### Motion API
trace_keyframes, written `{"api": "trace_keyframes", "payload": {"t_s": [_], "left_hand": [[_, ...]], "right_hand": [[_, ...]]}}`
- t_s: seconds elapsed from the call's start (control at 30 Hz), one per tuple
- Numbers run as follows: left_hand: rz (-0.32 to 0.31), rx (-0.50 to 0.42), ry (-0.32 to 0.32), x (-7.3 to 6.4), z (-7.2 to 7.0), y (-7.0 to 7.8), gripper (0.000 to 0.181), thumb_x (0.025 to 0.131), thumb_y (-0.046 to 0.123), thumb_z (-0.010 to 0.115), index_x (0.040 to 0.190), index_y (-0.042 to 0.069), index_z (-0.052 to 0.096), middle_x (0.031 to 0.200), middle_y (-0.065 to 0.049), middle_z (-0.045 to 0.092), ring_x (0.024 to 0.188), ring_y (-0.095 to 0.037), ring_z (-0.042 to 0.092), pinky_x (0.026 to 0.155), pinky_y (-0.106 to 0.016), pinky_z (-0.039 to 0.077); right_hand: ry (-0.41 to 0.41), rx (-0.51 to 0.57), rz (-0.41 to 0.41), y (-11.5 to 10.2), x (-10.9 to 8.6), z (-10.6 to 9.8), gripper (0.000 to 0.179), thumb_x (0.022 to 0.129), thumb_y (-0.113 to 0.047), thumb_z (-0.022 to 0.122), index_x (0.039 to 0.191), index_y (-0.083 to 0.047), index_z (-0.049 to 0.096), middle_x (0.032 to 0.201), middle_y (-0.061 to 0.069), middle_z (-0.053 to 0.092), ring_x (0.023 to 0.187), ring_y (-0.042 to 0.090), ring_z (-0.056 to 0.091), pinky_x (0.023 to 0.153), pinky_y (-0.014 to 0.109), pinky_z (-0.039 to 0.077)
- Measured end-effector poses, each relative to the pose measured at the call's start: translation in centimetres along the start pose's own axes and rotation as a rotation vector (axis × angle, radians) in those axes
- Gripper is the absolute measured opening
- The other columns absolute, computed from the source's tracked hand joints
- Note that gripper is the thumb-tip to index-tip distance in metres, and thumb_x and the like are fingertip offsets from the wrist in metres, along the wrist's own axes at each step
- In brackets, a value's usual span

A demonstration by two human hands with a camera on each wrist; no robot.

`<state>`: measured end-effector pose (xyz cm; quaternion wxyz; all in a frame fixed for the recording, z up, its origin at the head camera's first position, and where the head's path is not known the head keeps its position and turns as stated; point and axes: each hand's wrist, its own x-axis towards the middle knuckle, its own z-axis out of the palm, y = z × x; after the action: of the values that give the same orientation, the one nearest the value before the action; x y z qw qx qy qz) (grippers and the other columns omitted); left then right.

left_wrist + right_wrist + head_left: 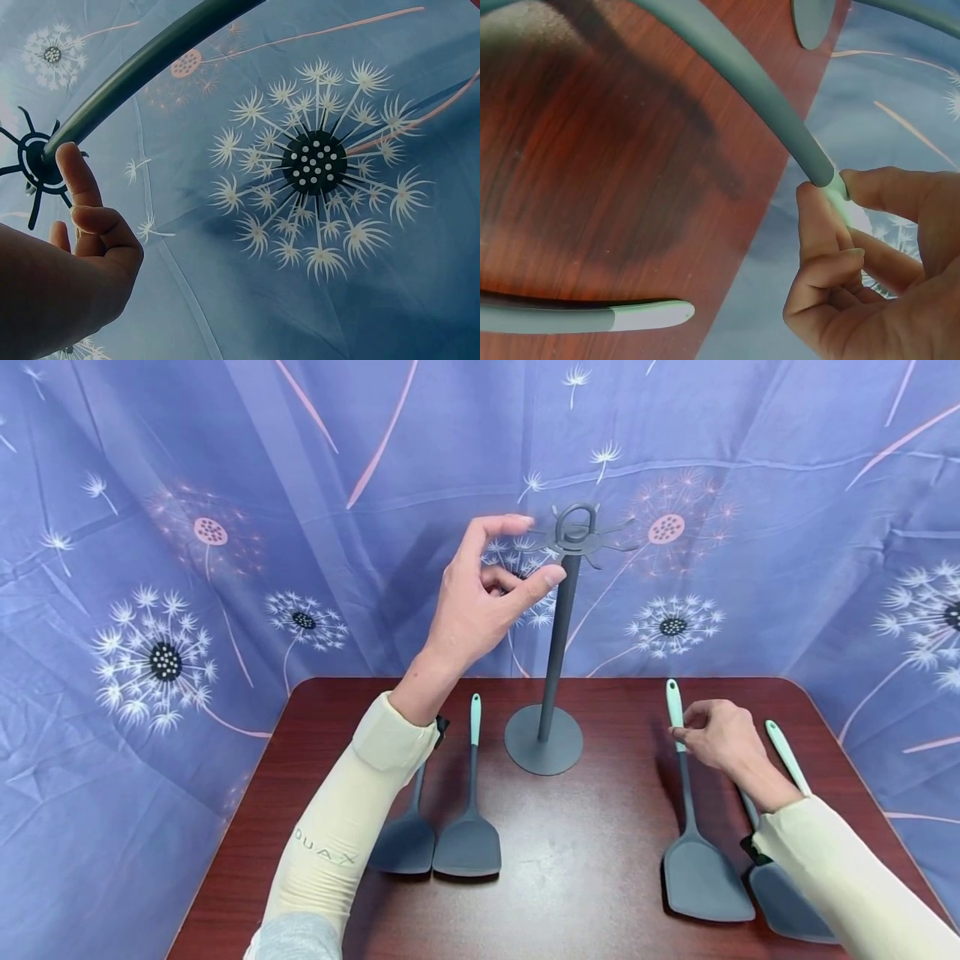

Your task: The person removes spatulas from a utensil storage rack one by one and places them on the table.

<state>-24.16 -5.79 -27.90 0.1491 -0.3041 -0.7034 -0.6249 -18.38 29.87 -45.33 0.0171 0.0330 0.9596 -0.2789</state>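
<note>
In the head view, my right hand (720, 735) pinches the mint handle of a grey spatula (705, 877). The right wrist view shows the thumb and fingers closed on that handle, just past its grey shaft (757, 97). A second spatula (787, 893) lies to the right, partly behind my forearm. My left hand (468, 593) is raised by the top of a grey utensil stand (557, 643), thumb and index finger spread apart near its hooks (577, 539). Whether a fingertip touches the stand I cannot tell. Nothing is gripped in the left hand (97, 232).
Left of the stand's round base (525, 752), two more spatulas lie side by side, one (468, 847) in full view and another (405, 843) partly behind my left sleeve. A dark red wooden table (585, 843) carries everything. Behind it hangs a blue dandelion-patterned cloth (450, 427).
</note>
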Motion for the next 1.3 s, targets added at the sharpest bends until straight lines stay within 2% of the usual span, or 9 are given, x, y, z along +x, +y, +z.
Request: {"api": "trace_keyframes", "payload": {"t_s": [0.13,0.27,0.4,0.63,0.97,1.17,1.3], "left_hand": [[-0.016,-0.002,0.000,0.0,0.0,0.1,0.056,0.092,0.023,0.085,0.140,0.016,0.055,0.142,0.009,0.058,0.069,-0.023,0.069,0.063,-0.033,0.047],[-0.014,-0.006,0.000,0.0,0.0,0.1,0.056,0.092,0.022,0.085,0.140,0.015,0.055,0.144,0.004,0.058,0.069,-0.024,0.069,0.062,-0.033,0.047],[-0.008,-0.004,0.000,0.0,0.0,0.0,0.056,0.093,0.023,0.085,0.140,0.015,0.055,0.145,0.003,0.058,0.069,-0.024,0.069,0.062,-0.033,0.047],[-0.011,0.002,0.000,0.0,0.0,0.0,0.056,0.093,0.024,0.085,0.140,0.015,0.055,0.142,0.012,0.058,0.069,-0.023,0.070,0.062,-0.033,0.047],[-0.006,0.003,0.004,0.0,0.0,0.1,0.056,0.093,0.024,0.085,0.140,0.015,0.056,0.142,0.012,0.059,0.069,-0.023,0.070,0.061,-0.033,0.047],[-0.015,0.002,0.004,0.0,0.0,0.1,0.056,0.092,0.024,0.085,0.140,0.015,0.056,0.144,0.007,0.058,0.069,-0.024,0.069,0.061,-0.032,0.046],[-0.015,0.005,0.004,-0.1,0.0,0.1,0.057,0.092,0.024,0.085,0.140,0.014,0.055,0.143,0.007,0.059,0.068,-0.023,0.069,0.061,-0.032,0.046]], "right_hand": [[-0.049,-0.004,0.028,0.3,0.2,0.1,0.027,0.095,-0.022,0.077,0.104,0.003,0.072,0.066,0.002,0.073,0.060,0.014,0.068,0.056,0.035,0.047],[-0.074,-0.011,0.044,0.6,0.3,0.5,0.025,0.095,-0.022,0.077,0.101,0.002,0.072,0.066,0.003,0.073,0.061,0.015,0.067,0.057,0.035,0.047],[-0.086,-0.039,0.046,0.9,0.4,0.8,0.024,0.094,-0.023,0.079,0.096,0.000,0.072,0.062,-0.001,0.069,0.063,0.018,0.064,0.057,0.036,0.046],[-0.084,-0.065,0.032,1.4,0.5,1.0,0.020,0.092,-0.021,0.080,0.084,-0.004,0.071,0.058,-0.004,0.066,0.063,0.019,0.063,0.057,0.036,0.045],[-0.105,-0.070,0.037,1.7,0.6,1.2,0.019,0.090,-0.019,0.080,0.083,-0.004,0.072,0.057,-0.002,0.067,0.059,0.017,0.064,0.059,0.036,0.046],[-0.137,-0.080,0.075,1.9,0.9,1.4,0.019,0.090,-0.020,0.079,0.087,-0.002,0.074,0.057,-0.002,0.067,0.062,0.019,0.065,0.059,0.035,0.047],[-0.151,-0.082,0.090,2.0,1.2,1.7,0.018,0.089,-0.020,0.080,0.082,-0.004,0.076,0.056,-0.001,0.067,0.061,0.018,0.065,0.057,0.034,0.046]]}}
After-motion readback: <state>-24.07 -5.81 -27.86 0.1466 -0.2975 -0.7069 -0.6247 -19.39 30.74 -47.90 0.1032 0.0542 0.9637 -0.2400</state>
